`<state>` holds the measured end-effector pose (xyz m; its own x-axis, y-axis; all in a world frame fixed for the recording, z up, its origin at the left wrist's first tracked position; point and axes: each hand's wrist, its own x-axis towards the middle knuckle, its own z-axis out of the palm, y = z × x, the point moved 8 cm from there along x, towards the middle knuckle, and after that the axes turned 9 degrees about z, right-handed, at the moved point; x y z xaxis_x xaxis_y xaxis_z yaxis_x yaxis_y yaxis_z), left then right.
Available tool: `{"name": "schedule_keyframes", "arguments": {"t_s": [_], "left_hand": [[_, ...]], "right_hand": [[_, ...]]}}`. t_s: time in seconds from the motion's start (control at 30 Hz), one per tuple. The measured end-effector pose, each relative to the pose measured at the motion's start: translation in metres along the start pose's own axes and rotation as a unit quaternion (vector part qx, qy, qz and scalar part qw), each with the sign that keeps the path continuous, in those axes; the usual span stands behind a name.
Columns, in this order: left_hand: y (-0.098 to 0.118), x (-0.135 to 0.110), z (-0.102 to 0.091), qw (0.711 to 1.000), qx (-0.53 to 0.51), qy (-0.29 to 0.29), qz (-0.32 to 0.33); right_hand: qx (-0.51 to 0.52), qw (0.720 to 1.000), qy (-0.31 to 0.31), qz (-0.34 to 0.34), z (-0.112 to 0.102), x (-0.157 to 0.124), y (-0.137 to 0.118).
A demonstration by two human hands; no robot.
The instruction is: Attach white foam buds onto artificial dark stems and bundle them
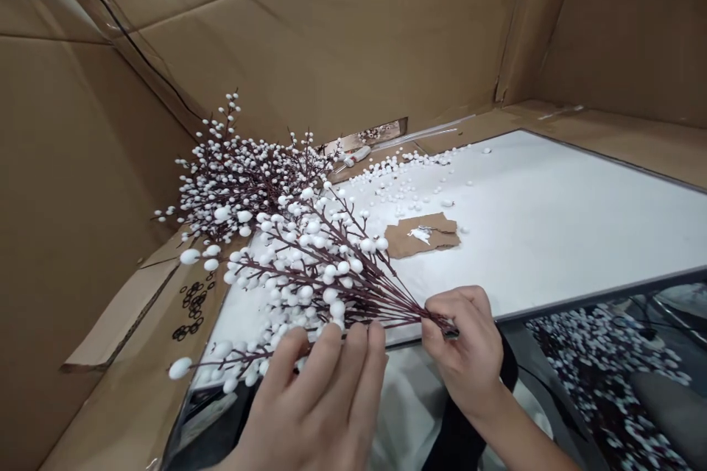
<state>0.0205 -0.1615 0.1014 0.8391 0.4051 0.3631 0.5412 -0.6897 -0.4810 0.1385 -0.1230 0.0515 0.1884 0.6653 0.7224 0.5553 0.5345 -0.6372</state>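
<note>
Report of condition: a white-berried spray point(309, 265) with dark red stems is held at centre, over a white panel point(530, 213) with a dark frame. The right hand point(464, 346), at 4 o'clock, is closed in a pinch on the gathered stems near their ends. The left hand point(314, 405), at 6 o'clock, has its fingers point(331, 353) spread apart across the lower stems and berries; whether it grips or only steadies them, I cannot tell. A second spray point(237, 176) lies at 10 o'clock, below the wall of a cardboard box point(309, 37). Loose white beads point(398, 184) are scattered on the panel at 2 o'clock, and a torn cardboard scrap point(423, 234) lies on it just off centre at 3 o'clock.

Handling assessment: a firm pinch low on the stems, with only light contact among the berries, appears soundest, as the loose beads suggest that they shed easily.

Limits of view: the right hand's fingers cover the stem ends, and a dark tip there cannot be identified. A small white item point(356, 156) at 12 o'clock and black rings point(193, 309) at 8 o'clock are too small to identify. A dark reflective pane point(607, 375) at 4 o'clock runs out of frame.
</note>
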Motion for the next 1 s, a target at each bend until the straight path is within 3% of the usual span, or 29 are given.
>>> {"name": "schedule_keyframes", "arguments": {"t_s": [0.13,0.37,0.53,0.67,1.0], "left_hand": [[-0.005,0.004,0.002,0.997,0.019,0.028,-0.072],[-0.003,0.007,0.006,0.989,0.035,0.067,-0.131],[-0.001,0.006,-0.004,0.977,0.030,0.182,-0.110],[0.001,0.004,-0.008,0.967,0.002,0.243,-0.074],[-0.002,0.002,-0.003,0.962,-0.067,0.254,-0.075]], "right_hand": [[-0.002,1.000,0.003,-0.003,-0.001,-0.001,-0.001],[0.000,1.000,-0.002,-0.015,-0.001,-0.001,-0.009],[0.010,1.000,-0.010,-0.004,-0.001,0.001,-0.009],[0.027,0.999,-0.025,0.010,0.000,0.003,-0.009],[0.054,0.998,-0.033,0.031,-0.003,0.007,-0.011]]}}
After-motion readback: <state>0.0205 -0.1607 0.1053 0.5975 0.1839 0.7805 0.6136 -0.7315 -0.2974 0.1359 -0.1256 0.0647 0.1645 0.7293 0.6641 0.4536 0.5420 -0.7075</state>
